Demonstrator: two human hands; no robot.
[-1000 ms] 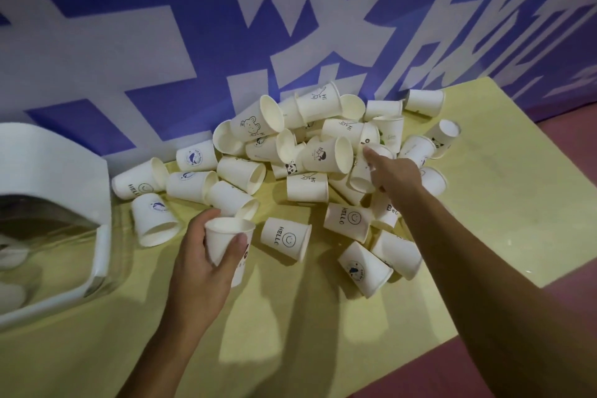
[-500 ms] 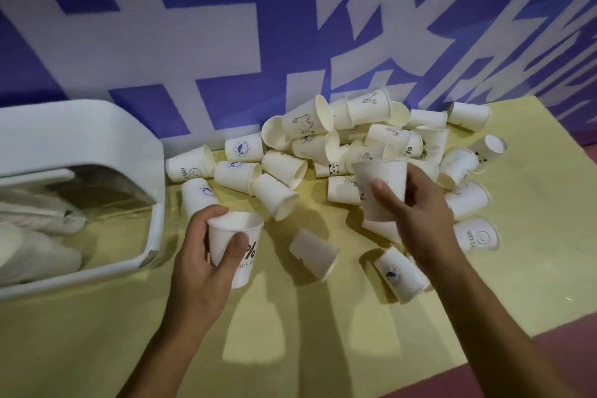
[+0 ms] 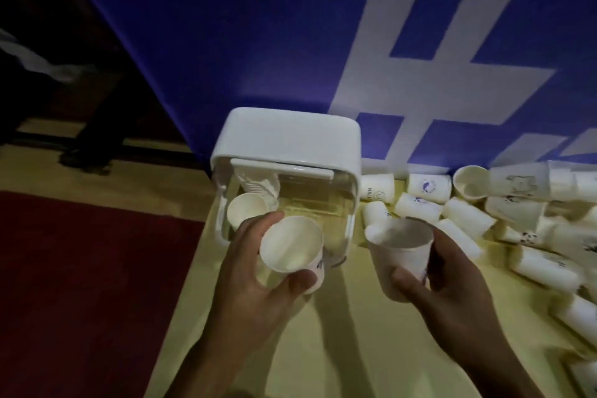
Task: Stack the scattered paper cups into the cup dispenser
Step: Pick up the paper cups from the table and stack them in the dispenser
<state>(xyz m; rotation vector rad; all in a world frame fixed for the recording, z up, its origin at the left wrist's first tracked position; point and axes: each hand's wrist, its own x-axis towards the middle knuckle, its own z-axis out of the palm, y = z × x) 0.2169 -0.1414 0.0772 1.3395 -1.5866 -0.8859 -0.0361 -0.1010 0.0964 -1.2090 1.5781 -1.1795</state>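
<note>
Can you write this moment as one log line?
left hand: holds left-hand cup before cup dispenser | right hand: holds right-hand cup | loose cups: scattered at right

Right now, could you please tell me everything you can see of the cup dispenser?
The dispenser is a white rounded box, seemingly plastic, with a clear front section. It sits on the yellow table, at its left edge, backed by the blue wall. Inside, on the left, lies a nested stack of cups, mouth toward the camera. The left hand holds a cup just before it.
</note>
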